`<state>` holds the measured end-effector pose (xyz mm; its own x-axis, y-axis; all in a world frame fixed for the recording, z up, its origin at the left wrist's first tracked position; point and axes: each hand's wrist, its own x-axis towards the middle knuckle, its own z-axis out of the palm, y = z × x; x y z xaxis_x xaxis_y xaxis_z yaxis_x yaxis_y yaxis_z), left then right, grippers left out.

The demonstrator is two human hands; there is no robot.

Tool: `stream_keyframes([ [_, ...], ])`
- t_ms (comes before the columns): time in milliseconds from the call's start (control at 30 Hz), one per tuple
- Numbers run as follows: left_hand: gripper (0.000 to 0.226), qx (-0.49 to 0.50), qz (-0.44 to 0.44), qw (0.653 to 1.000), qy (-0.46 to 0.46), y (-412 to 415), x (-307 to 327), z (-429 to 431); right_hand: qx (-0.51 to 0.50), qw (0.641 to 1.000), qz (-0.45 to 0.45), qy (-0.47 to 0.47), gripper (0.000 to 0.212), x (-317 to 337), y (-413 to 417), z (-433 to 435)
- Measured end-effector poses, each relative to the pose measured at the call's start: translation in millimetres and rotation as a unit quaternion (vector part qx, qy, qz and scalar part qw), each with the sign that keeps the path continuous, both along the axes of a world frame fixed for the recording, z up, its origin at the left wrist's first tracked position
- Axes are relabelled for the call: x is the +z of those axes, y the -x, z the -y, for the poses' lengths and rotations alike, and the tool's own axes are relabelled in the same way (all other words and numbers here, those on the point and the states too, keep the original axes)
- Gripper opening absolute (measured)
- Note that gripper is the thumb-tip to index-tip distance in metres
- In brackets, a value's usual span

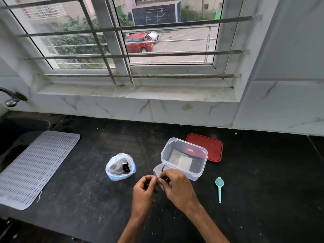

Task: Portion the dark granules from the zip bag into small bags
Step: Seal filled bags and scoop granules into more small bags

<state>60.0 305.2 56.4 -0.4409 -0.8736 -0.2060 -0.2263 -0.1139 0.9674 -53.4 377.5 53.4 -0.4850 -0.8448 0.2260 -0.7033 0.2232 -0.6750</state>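
Note:
An open zip bag (120, 167) with dark granules inside stands on the black counter (87, 190), its mouth rolled wide. Right of it, my left hand (144, 187) and my right hand (177, 186) both pinch a small clear bag (158, 171) held just above the counter, in front of the clear plastic box (184, 157). My fingers cover the lower part of the small bag. A teal scoop (219, 186) lies on the counter to the right of my hands.
The clear box holds a few flat packets. Its red lid (210, 146) lies behind it. A grey ribbed drying mat (35, 167) covers the counter's left side beside a dark sink (15, 130) with a tap (12, 99). A barred window and tiled wall stand behind.

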Motion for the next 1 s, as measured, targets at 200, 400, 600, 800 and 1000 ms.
stream_keyframes([
  [200, 0.012, -0.023, 0.095, 0.993, 0.065, -4, -12, 1, -0.015, 0.999, -0.013, -0.043, 0.006, 4, -5, -4],
  [400, 0.014, -0.009, 0.279, 0.946, 0.164, -6, -7, -2, -0.130, 0.984, -0.065, -0.101, 0.011, 8, 5, -3],
  [600, 0.018, -0.044, 0.204, 0.964, 0.165, -7, -11, -3, -0.060, 0.990, -0.096, -0.083, 0.032, 9, -1, -2],
  [800, 0.017, -0.070, 0.173, 0.958, 0.217, -7, -16, 2, 0.026, 0.966, -0.168, -0.194, 0.026, 13, -9, -1],
  [1000, 0.011, -0.116, 0.272, 0.910, 0.291, -5, -20, 2, -0.059, 0.920, -0.205, -0.328, 0.026, 21, -16, 9],
])
